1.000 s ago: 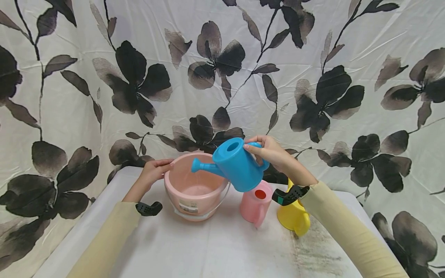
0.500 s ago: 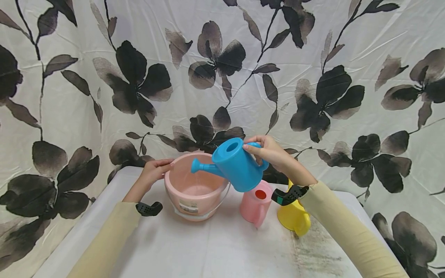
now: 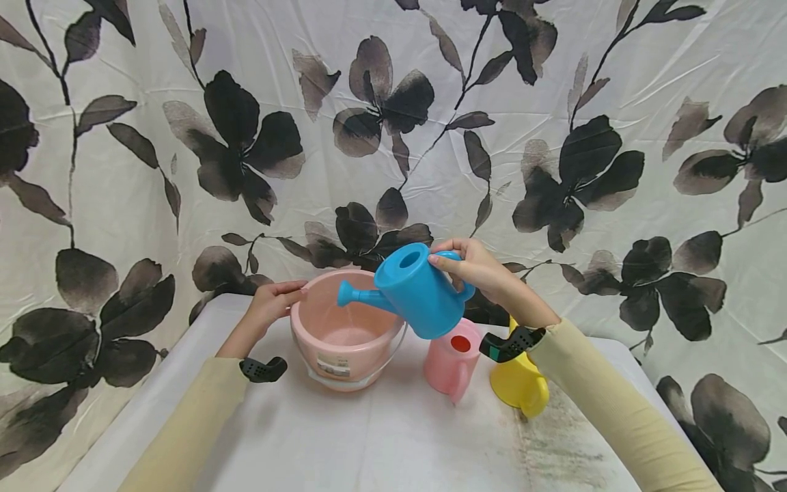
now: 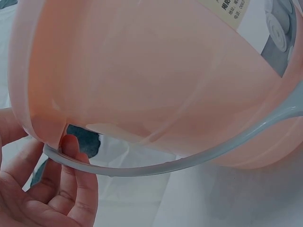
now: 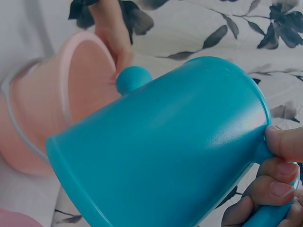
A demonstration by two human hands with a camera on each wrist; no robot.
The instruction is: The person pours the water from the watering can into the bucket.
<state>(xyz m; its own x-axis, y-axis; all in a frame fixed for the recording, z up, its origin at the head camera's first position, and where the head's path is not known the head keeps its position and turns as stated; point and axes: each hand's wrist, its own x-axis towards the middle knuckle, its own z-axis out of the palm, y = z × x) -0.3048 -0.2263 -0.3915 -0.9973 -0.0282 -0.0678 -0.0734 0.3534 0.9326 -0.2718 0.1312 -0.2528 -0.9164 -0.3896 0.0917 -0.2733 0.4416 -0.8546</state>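
Note:
My right hand (image 3: 482,273) grips the handle of a blue watering can (image 3: 424,294), held tilted in the air with its spout over the bucket's mouth. Thin, faint streaks run from the spout's rose (image 5: 132,79) into the bucket in the right wrist view. The pink bucket (image 3: 307,342) stands upright on the table, a label on its front. At its left rim, my left hand (image 3: 270,304) holds the edge. The left wrist view shows those fingers beside the end of the bucket's grey-white bail handle (image 4: 165,168).
A pink watering can (image 3: 445,365) stands right of the bucket, below the blue one. Farther right is a yellow watering can (image 3: 513,386), partly behind my right wrist. The white-covered table (image 3: 369,444) has a stained patch at right. A floral curtain (image 3: 393,178) hangs behind.

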